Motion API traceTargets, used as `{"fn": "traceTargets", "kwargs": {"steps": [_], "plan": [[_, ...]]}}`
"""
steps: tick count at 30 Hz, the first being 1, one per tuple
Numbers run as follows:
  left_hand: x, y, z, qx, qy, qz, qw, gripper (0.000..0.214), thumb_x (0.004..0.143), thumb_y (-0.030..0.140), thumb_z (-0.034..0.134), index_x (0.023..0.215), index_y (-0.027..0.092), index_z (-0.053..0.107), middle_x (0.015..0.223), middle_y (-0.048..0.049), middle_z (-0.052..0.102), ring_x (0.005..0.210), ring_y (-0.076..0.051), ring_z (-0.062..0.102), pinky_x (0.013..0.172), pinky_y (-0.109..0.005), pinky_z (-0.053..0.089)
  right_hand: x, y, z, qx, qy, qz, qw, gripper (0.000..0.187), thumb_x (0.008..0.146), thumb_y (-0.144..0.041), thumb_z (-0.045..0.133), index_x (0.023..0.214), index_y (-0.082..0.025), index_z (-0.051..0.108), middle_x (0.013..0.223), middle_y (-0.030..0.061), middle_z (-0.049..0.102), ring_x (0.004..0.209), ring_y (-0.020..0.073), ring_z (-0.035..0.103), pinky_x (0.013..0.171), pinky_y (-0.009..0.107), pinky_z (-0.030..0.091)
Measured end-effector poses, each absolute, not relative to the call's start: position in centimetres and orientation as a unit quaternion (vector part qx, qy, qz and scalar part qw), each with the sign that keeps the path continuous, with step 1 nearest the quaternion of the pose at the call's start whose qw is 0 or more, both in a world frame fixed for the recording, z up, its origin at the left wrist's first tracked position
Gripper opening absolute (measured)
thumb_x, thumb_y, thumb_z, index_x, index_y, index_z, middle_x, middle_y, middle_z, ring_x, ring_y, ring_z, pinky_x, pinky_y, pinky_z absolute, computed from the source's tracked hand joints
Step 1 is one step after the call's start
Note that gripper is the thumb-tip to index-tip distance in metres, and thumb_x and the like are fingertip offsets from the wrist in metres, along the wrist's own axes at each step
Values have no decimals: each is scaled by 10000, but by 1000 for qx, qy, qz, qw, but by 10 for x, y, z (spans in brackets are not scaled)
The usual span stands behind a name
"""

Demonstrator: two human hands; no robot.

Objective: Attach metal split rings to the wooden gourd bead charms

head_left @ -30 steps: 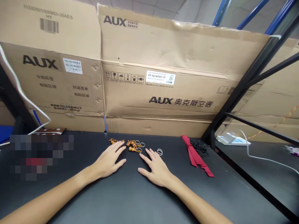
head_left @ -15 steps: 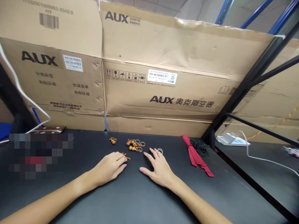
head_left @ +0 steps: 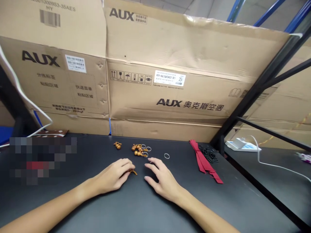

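Observation:
My left hand [head_left: 113, 176] rests on the black table [head_left: 136, 207] with its fingers curled over a small wooden gourd charm [head_left: 132, 171], whose tip pokes out at the fingertips. Just to its right, my right hand [head_left: 163, 179] lies on the table, fingers apart and slightly bent, with nothing seen in it. Beyond the hands are a cluster of gourd charms with metal rings [head_left: 139, 150], a single gourd charm [head_left: 118, 145] and a loose metal ring [head_left: 166, 156].
Red ribbons [head_left: 204, 161] and a pile of black rings [head_left: 209, 154] lie to the right. Large AUX cardboard boxes [head_left: 170, 71] wall off the back. A black shelf post [head_left: 255, 87] slants at the right, with a white power strip [head_left: 241, 145] and cable behind it.
Both hands have drawn back toward me from the charm cluster. The left fingers went from flat to curled, pulling one gourd charm along; the right hand has come away from the loose ring.

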State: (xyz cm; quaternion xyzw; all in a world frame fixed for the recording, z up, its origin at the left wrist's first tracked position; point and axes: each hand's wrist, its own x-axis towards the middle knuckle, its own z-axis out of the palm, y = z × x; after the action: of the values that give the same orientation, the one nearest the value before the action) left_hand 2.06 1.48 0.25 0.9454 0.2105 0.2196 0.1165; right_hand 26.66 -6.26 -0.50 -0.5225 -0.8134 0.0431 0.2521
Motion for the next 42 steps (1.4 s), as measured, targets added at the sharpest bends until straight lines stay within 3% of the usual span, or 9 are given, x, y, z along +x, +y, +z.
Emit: {"fn": "traceTargets", "kwargs": {"steps": [4, 8, 16, 21, 26, 30, 35, 38, 42], "plan": [[23, 18, 2, 934, 251, 221, 123, 255, 900, 221, 499, 1150, 201, 540, 1108, -83, 573, 1033, -222, 546, 930, -355, 456, 274, -52, -13, -577, -764, -7, 288, 305, 893, -306, 520, 1152, -161, 592, 1133, 129, 564, 1050, 259, 519, 927, 418, 456], [23, 22, -1, 927, 275, 223, 125, 239, 895, 265, 525, 1124, 199, 538, 1096, -82, 563, 1018, -233, 527, 908, -378, 446, 280, -45, -22, -599, -746, -10, 290, 227, 903, -287, 507, 1051, -167, 628, 970, 106, 576, 892, 241, 525, 829, 413, 476], [23, 28, -8, 926, 282, 233, 91, 132, 920, 240, 451, 961, 190, 566, 985, -64, 588, 889, -216, 535, 805, -346, 436, 283, -38, -19, -605, -729, 89, 309, 115, 848, -255, 566, 940, -192, 595, 943, 70, 567, 889, 223, 508, 850, 405, 434], [24, 31, -11, 924, 275, 244, 107, 142, 922, 229, 447, 948, 191, 582, 934, -51, 600, 858, -203, 547, 779, -326, 449, 286, -36, -16, -601, -712, 154, 330, 143, 763, -237, 632, 879, -192, 561, 910, 47, 576, 871, 209, 515, 827, 375, 430], [22, 32, -13, 920, 264, 251, 147, 132, 919, 234, 473, 1012, 192, 557, 941, -48, 591, 873, -189, 563, 789, -307, 473, 282, -38, -14, -558, -699, 230, 383, 19, 796, -198, 549, 811, -192, 558, 756, 1, 588, 684, 143, 518, 656, 261, 426], [21, 31, -13, 922, 248, 249, 162, 137, 924, 231, 475, 1024, 202, 563, 952, -51, 592, 887, -191, 570, 796, -311, 486, 279, -39, -14, -539, -693, 277, 391, 85, 793, -219, 568, 746, -174, 622, 645, -2, 604, 585, 123, 520, 577, 237, 400], [22, 29, -12, 924, 231, 251, 174, 155, 927, 192, 472, 1056, 213, 555, 1005, -57, 594, 943, -188, 573, 842, -311, 483, 278, -38, -16, -529, -604, 420, 424, 191, 729, -335, 678, 771, -152, 647, 642, 24, 660, 533, 130, 584, 514, 234, 430], [22, 27, -10, 922, 233, 252, 178, 162, 919, 178, 473, 1051, 214, 559, 1004, -54, 593, 946, -186, 578, 851, -304, 482, 277, -37, -17, -524, -570, 466, 429, 276, 705, -392, 711, 796, -134, 670, 650, 47, 691, 468, 111, 550, 459, 227, 422], [25, 24, -4, 923, 245, 242, 172, 203, 903, 160, 464, 1075, 210, 559, 998, -54, 581, 951, -191, 564, 852, -308, 476, 277, -34, -16, -508, -548, 502, 435, 318, 647, -399, 767, 785, -120, 705, 701, 64, 720, 462, 102, 564, 497, 242, 482]]}}
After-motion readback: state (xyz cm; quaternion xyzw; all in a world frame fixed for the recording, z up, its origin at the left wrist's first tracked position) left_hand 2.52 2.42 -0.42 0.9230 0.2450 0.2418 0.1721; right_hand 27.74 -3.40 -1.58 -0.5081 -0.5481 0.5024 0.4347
